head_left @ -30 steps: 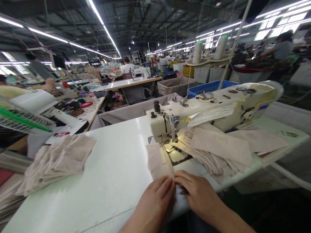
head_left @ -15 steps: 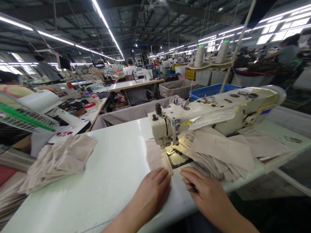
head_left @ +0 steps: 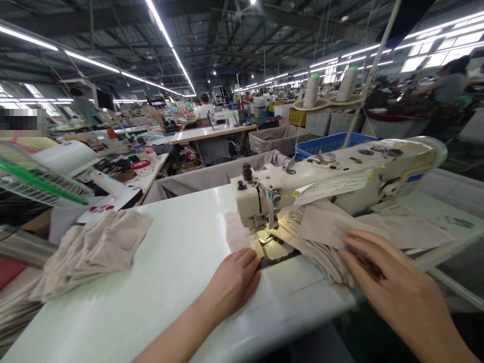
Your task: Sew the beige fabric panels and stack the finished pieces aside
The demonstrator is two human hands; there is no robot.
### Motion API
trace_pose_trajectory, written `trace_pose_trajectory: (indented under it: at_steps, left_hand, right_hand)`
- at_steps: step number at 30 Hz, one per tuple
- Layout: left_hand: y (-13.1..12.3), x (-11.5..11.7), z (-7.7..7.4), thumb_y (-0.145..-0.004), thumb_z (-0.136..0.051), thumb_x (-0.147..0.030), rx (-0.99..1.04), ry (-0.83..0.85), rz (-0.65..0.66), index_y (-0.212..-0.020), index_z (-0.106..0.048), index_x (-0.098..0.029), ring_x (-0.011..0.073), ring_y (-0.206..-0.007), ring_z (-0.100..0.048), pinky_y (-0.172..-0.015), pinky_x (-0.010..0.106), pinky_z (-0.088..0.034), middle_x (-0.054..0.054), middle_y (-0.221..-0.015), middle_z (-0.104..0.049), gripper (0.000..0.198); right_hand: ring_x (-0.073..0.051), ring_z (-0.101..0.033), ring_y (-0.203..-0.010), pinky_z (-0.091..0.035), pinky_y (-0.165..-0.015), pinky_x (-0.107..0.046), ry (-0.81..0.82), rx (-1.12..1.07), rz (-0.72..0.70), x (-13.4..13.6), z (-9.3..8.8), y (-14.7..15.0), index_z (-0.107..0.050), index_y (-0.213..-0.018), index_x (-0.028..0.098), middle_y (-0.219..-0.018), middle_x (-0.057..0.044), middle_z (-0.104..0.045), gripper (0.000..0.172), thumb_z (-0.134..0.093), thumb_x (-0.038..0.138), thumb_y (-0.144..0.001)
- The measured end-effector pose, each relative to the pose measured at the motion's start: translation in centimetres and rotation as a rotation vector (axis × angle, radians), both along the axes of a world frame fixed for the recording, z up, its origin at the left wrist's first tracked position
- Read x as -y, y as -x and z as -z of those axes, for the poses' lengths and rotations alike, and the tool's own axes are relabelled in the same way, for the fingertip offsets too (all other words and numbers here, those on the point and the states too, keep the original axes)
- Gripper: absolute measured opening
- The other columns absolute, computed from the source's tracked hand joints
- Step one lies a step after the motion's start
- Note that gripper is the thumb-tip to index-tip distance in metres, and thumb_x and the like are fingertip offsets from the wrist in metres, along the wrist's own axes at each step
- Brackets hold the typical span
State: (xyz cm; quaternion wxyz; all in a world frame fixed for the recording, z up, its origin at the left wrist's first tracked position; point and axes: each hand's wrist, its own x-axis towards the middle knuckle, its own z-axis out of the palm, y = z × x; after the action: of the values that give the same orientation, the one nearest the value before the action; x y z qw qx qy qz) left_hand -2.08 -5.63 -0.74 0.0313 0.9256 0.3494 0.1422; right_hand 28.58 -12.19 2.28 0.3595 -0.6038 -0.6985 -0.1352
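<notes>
A beige fabric piece lies partly beside the needle area of a cream sewing machine. My left hand has its closed fingers on the near end of this piece, just in front of the presser foot. On the right, my right hand reaches over a fanned pile of beige fabric pieces. Its fingertips are at the upper piece, though whether they grip the cloth is hard to see. A small dark tool is tucked in its palm, mostly hidden by the fingers.
Another beige fabric stack rests on the table's left. Beyond it stands a white fan with a green rim. Behind the machine are a blue basket, a cloth-lined bin and thread cones. Co-workers sit farther off.
My right hand has moved right, from the table in front of the needle to the fabric pile. My left hand has shifted slightly forward and left with the fabric piece.
</notes>
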Motion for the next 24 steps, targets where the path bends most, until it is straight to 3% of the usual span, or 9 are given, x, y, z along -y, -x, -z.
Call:
trace_pose_trajectory:
  at_steps: [10,24]
  left_hand:
    - [0.2,-2.4,0.0,-0.098,-0.044,-0.018,-0.003,-0.009,-0.009,-0.105,-0.063,-0.015,0.0241,-0.099,-0.064,-0.086,0.041,-0.058,0.011,-0.103,-0.066,0.021]
    - [0.7,-4.7,-0.6,-0.098,-0.041,-0.017,0.051,0.001,0.025,-0.108,-0.063,-0.016,0.0228,-0.103,-0.064,-0.092,0.039,-0.056,0.011,-0.109,-0.067,0.024]
  right_hand:
    - [-0.020,-0.072,-0.097,-0.051,-0.096,-0.035,0.048,0.056,0.012,-0.6,1.0,-0.7,-0.062,-0.116,0.026,-0.122,-0.003,-0.071,0.026,-0.045,0.037,-0.101]
    - [-0.019,-0.071,-0.101,-0.051,-0.094,-0.032,-0.020,0.006,-0.025,-0.7,0.3,-1.0,-0.063,-0.118,0.025,-0.117,-0.002,-0.073,0.024,-0.048,0.032,-0.101]
